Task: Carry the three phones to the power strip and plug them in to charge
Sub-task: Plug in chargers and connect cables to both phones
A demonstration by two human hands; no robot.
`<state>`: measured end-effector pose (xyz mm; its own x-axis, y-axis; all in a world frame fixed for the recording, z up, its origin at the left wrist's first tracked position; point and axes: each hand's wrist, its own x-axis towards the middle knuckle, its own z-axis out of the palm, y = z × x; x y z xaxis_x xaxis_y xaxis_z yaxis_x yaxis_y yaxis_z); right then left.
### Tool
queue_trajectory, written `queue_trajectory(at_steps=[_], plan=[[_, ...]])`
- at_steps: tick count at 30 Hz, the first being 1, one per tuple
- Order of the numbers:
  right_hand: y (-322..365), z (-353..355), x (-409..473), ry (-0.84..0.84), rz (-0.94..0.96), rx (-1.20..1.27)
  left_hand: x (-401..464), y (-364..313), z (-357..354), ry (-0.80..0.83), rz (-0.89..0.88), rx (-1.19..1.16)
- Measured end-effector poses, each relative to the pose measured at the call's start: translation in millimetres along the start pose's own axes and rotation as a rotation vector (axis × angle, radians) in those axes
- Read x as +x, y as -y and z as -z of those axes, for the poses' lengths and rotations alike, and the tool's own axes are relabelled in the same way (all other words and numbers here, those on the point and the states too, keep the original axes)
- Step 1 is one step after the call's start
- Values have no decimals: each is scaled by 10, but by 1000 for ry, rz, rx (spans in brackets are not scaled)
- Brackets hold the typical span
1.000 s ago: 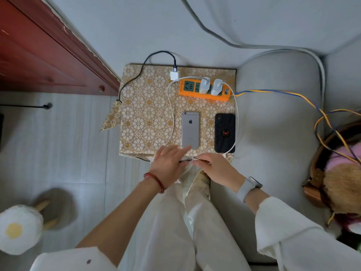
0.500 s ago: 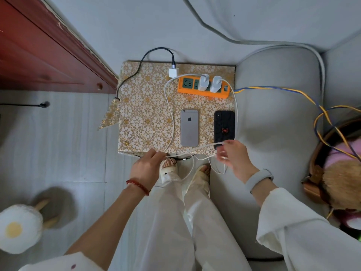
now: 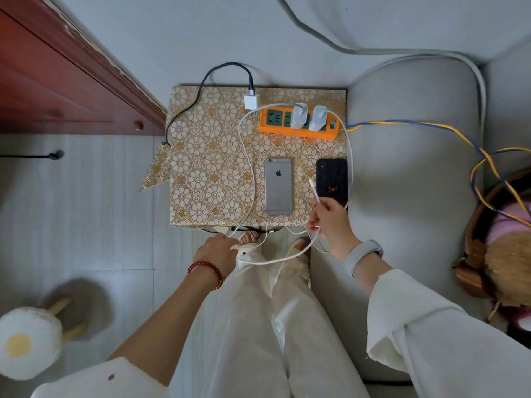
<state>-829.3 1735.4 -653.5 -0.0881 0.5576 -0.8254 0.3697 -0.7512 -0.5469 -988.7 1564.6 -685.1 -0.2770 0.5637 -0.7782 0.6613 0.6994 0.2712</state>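
My left hand [image 3: 216, 252] hangs low at the table edge, maybe pinching a white cable. The silver phone [image 3: 278, 186] and black phone [image 3: 331, 179] lie below the orange power strip [image 3: 298, 124]. My right hand [image 3: 330, 222] pinches the white charging cable [image 3: 314, 191], plug up, ready for the black phone.

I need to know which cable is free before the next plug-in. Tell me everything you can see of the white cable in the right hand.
The white cable looks like smooth, thin plastic. Its connector tip points up and away, free, over the gap between the silver phone and the black phone, plugged into neither. The right hand pinches it just below the tip. From there it loops slack below the table edge, past the left hand. Its far end cannot be traced for certain.
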Motion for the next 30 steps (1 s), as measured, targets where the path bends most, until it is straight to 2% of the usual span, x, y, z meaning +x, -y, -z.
queue_trajectory(at_steps=[5,10,19,27,30], plan=[[-88,-245,276,-25,13,-93,312,-367,123,-115,24,-492],[-132,-408,570,-68,73,-235,721,-748,254,-122,22,-745],[-242,-439,709,-82,-19,-120,956,-986,217,-46,171,-838],[-151,-306,494,31,-71,104,854,-883,231,-54,122,-907],[-138,-273,290,23,21,13,823,-810,288,-31,209,-1102]])
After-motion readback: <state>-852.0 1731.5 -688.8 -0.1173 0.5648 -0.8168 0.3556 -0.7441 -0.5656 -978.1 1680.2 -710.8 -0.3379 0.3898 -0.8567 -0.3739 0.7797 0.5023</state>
